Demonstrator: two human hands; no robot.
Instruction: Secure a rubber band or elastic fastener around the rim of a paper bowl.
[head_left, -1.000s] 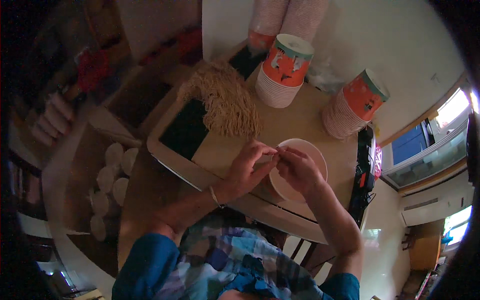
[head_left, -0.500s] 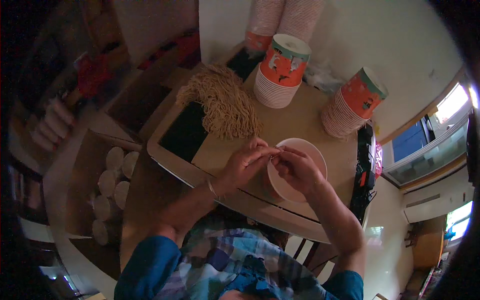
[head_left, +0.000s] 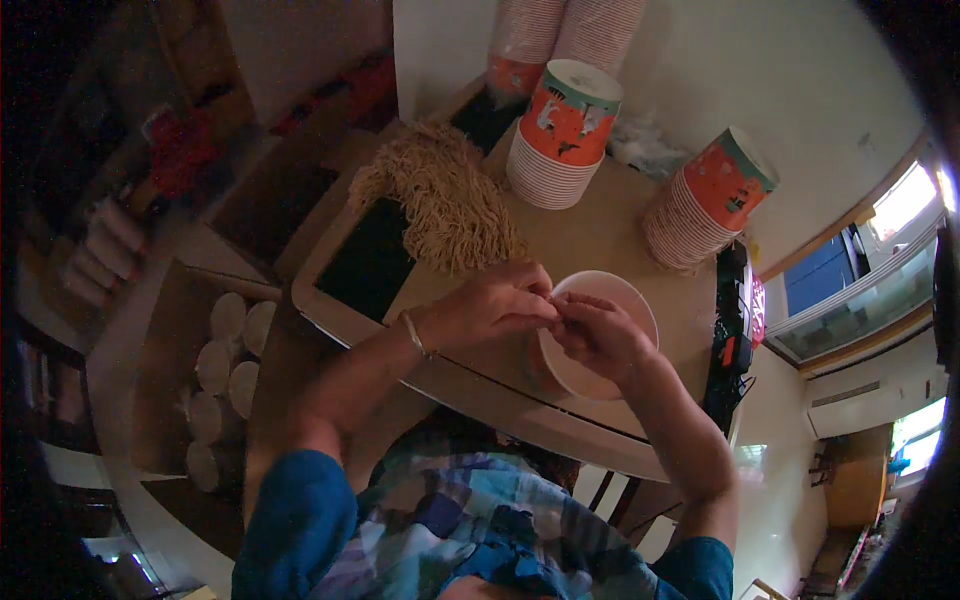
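Note:
An orange paper bucket with a pale inside [head_left: 620, 288] stands at the front of the table, its mouth facing up. Over its left part my two hands meet fingertip to fingertip. My left hand [head_left: 507, 302], a bangle at its wrist, is closed in a pinch. Opposite it, my right hand [head_left: 602, 335] pinches too, hiding part of the bucket's mouth. What lies between the fingertips is too small to make out. Just behind my left hand a loose bundle of tan cords [head_left: 450, 205] is spread on the table.
Upside-down stacks of orange paper buckets stand at the back middle [head_left: 565, 130] and right [head_left: 710, 205]. Bagged bucket stacks [head_left: 600, 35] rise behind them. A black device [head_left: 733, 335] lines the table's right edge. On the lower left, a cardboard box [head_left: 165, 350] holds several pale round-topped items [head_left: 215, 365].
My left hand has turned, its wrist shifting slightly left and up, and its fingers are bent more downward. My right hand stays nearly in place, still meeting the left.

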